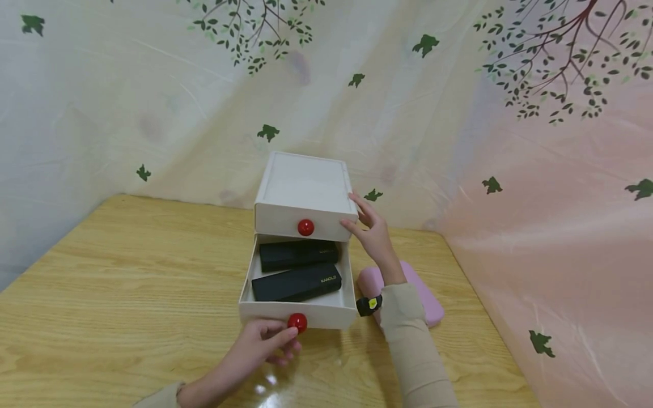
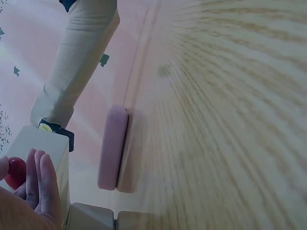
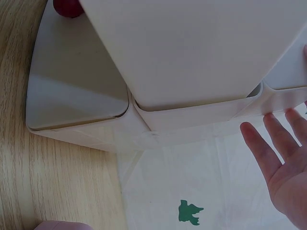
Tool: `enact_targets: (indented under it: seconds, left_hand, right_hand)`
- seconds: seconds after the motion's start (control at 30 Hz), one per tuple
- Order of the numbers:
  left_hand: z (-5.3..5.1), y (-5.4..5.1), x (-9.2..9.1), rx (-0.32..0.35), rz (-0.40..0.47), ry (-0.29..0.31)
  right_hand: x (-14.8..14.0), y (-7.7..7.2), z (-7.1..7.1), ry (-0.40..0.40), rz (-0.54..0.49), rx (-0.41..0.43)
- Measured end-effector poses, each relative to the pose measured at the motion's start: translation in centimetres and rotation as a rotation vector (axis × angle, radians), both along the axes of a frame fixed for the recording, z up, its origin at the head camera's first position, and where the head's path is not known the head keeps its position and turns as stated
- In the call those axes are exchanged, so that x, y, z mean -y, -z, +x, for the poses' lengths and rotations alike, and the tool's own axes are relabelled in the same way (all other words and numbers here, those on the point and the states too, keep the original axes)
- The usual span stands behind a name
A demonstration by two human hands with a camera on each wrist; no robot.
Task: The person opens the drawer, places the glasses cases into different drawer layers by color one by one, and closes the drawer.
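Observation:
A white drawer unit [image 1: 306, 178] has one drawer [image 1: 262, 309] pulled out, holding two black boxes [image 1: 298, 283] marked with small lettering. The right wrist view shows this drawer [image 3: 192, 48] between two closed ones. My left hand [image 1: 255, 345] pinches its red knob [image 1: 297, 322] between thumb and fingers; the left wrist view shows the hand [image 2: 36, 203] around the knob [image 2: 16, 172]. My right hand [image 1: 376, 238] touches the unit's upper right edge, thumb at the front corner, fingers spread along the side. In the right wrist view its fingers are extended [image 3: 288, 167].
A pink case [image 1: 425, 297] lies on the wooden table [image 1: 127, 283] right of the unit, partly behind my right forearm. Behind the table hangs a pale sheet [image 1: 204, 113] printed with leaves and branches, and a pinkish one runs along the right side.

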State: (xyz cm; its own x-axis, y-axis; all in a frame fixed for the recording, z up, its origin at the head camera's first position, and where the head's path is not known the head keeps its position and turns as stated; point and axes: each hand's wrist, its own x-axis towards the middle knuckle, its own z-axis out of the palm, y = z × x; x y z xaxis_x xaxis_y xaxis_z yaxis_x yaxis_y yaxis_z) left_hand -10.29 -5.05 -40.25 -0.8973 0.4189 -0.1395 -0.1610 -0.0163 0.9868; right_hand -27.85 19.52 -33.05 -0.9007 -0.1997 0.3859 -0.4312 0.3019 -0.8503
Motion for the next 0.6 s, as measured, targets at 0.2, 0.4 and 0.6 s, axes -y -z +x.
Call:
enact_targets:
  seconds: [0.2,0.4,0.6]
  left_hand:
    - [0.1,-0.3,-0.2,0.041,0.022,-0.064]
    - [-0.3,-0.7,-0.6,0.061,0.067,-0.146]
    - [-0.9,-0.9,-1.2,0.066,0.078,-0.208]
  right_hand:
    - [0.2,-0.6,0.5,-0.008,-0.014,0.035]
    - [0.2,-0.9,0.8,-0.008,-0.016,0.032]
    - [0.1,-0.3,0.4,-0.001,-0.004,-0.010]
